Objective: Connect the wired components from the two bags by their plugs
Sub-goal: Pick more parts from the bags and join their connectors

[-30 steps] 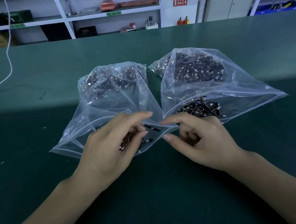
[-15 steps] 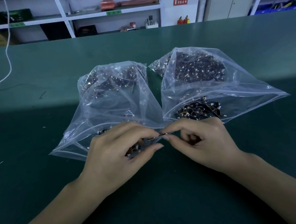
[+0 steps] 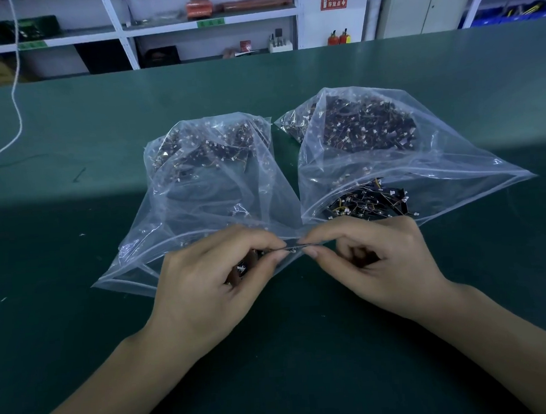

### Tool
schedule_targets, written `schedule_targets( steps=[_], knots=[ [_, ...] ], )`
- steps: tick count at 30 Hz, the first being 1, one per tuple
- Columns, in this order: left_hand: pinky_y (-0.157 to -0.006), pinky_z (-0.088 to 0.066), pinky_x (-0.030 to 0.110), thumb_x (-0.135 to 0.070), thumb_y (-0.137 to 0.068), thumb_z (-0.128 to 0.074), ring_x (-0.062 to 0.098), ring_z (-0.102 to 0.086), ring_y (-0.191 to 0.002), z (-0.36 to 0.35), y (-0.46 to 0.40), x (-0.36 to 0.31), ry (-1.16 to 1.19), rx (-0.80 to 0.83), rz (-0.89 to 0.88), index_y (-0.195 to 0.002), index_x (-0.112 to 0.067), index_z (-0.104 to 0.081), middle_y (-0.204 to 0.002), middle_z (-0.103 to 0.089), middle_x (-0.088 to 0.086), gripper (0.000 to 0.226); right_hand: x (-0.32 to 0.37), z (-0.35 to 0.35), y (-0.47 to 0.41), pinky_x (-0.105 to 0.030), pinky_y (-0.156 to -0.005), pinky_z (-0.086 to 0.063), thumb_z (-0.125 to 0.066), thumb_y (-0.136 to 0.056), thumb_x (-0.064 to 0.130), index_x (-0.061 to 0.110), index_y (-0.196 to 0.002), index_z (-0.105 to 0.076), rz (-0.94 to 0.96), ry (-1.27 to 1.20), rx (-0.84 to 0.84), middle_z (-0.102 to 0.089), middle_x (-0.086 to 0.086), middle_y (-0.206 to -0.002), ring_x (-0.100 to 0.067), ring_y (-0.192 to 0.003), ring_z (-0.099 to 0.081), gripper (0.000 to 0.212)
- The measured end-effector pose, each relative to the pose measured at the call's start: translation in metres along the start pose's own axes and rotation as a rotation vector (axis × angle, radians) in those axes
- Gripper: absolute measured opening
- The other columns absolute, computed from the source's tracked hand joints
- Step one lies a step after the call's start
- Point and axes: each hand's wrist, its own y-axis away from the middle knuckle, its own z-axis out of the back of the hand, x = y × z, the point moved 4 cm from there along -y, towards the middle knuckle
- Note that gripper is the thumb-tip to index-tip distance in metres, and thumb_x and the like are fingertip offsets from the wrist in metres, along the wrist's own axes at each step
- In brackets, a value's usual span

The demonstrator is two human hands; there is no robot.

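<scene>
Two bags side by side on table (image 3: 74,219), left bag (image 3: 200,192), right bag (image 3: 390,155), shelves (image 3: 209,22) behind.

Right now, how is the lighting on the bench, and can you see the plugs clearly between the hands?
Head view: a lit band crosses the far bench; shadow covers the near half, left hand and right hand. Both bags show glare, and the plugs are too small to resolve. Wide-angle bowing at edges.

One head-worn wide-angle camera is looking forward and down across the table (image 3: 80,314), sitting close above the hands (image 3: 212,287). It is taking in the bags (image 3: 390,167) at mid-frame and facing the shelves (image 3: 209,20) far behind.
</scene>
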Motion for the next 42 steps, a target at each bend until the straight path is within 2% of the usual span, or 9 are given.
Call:
schedule_targets(
  steps=[16,21,25,27,30,33,36,39,42],
  knots=[
    [-0.055,-0.054,0.028,-0.026,-0.103,-0.073,0.005,-0.066,-0.069,-0.001,-0.001,0.0,-0.049,0.003,-0.056,-0.095,-0.014,-0.082,-0.089,-0.075,-0.011,0.017,0.001,0.0,-0.001,-0.017,-0.051,-0.036,-0.074,-0.1,0.019,0.014,-0.103,-0.081,-0.025,-0.003,0.04,-0.041,0.005,-0.053,-0.011,-0.047,-0.04,0.009],
    [-0.057,-0.056,0.025,-0.045,-0.104,-0.07,0.002,-0.068,-0.066,0.001,0.0,-0.001,-0.026,0.007,-0.038,-0.103,-0.025,-0.075,-0.084,-0.076,-0.015,0.02,-0.003,-0.003,0.001,-0.016,-0.051,-0.033,-0.07,-0.101,0.022,0.015,-0.098,-0.074,-0.107,-0.06,0.088,-0.042,0.012,-0.056,-0.011,-0.045,-0.041,0.009],
    [-0.048,-0.051,0.034,-0.042,-0.111,-0.056,0.01,-0.065,-0.056,0.006,-0.001,0.004,-0.044,0.033,-0.016,-0.078,-0.01,-0.077,-0.065,-0.067,-0.008,0.05,-0.014,0.001,0.002,-0.018,-0.054,-0.035,-0.068,-0.098,0.02,0.018,-0.09,-0.065,-0.26,-0.091,0.131,-0.048,0.011,-0.055,-0.013,-0.047,-0.044,0.008],
    [-0.047,-0.049,0.038,-0.038,-0.113,-0.053,0.015,-0.063,-0.053,0.007,-0.002,0.005,-0.072,0.043,-0.023,-0.071,-0.008,-0.073,-0.061,-0.064,-0.006,0.055,-0.022,0.005,0.002,-0.025,-0.054,-0.038,-0.065,-0.095,0.018,0.02,-0.085,-0.06,-0.353,-0.087,0.121,-0.053,0.007,-0.056,-0.016,-0.048,-0.046,0.011],
    [-0.052,-0.048,0.042,-0.035,-0.113,-0.052,0.021,-0.059,-0.056,0.006,-0.003,0.004,-0.138,0.054,-0.03,-0.065,-0.009,-0.067,-0.06,-0.059,-0.004,0.056,-0.037,0.013,0.002,-0.035,-0.057,-0.044,-0.062,-0.092,0.023,0.021,-0.076,-0.057,-0.518,0.042,0.047,-0.055,0.003,-0.056,-0.02,-0.052,-0.049,0.016],
    [-0.058,-0.048,0.043,-0.033,-0.112,-0.055,0.019,-0.055,-0.063,0.006,-0.006,0.005,-0.221,0.063,-0.062,-0.065,-0.011,-0.062,-0.063,-0.054,-0.005,0.052,-0.051,0.019,0.006,-0.039,-0.064,-0.051,-0.061,-0.088,0.027,0.02,-0.075,-0.06,-0.697,0.077,-0.002,-0.06,-0.003,-0.056,-0.028,-0.057,-0.056,0.016],
    [-0.07,-0.05,0.045,-0.031,-0.111,-0.058,0.022,-0.059,-0.07,0.006,-0.008,0.01,-0.265,0.079,-0.088,-0.067,-0.011,-0.064,-0.068,-0.059,-0.004,0.049,-0.06,0.023,0.008,-0.034,-0.063,-0.05,-0.063,-0.093,0.03,0.026,-0.08,-0.065,-0.758,0.064,-0.04,-0.063,0.002,-0.055,-0.018,-0.054,-0.056,0.014],
    [-0.077,-0.05,0.047,-0.032,-0.111,-0.058,0.025,-0.063,-0.076,0.006,-0.008,0.016,-0.299,0.1,-0.092,-0.07,-0.011,-0.066,-0.071,-0.063,-0.003,0.047,-0.066,0.024,0.01,-0.033,-0.06,-0.05,-0.066,-0.101,0.035,0.032,-0.092,-0.067,-0.764,0.075,-0.069,-0.065,0.002,-0.056,-0.019,-0.055,-0.059,0.009],
    [-0.079,-0.05,0.046,-0.033,-0.11,-0.059,0.022,-0.064,-0.079,0.005,-0.007,0.015,-0.312,0.101,-0.099,-0.071,-0.012,-0.068,-0.074,-0.065,-0.006,0.045,-0.069,0.025,0.012,-0.02,-0.052,-0.046,-0.063,-0.105,0.034,0.033,-0.099,-0.063,-0.763,0.071,-0.107,-0.067,0.002,-0.057,-0.011,-0.05,-0.059,0.006]
  ],
)
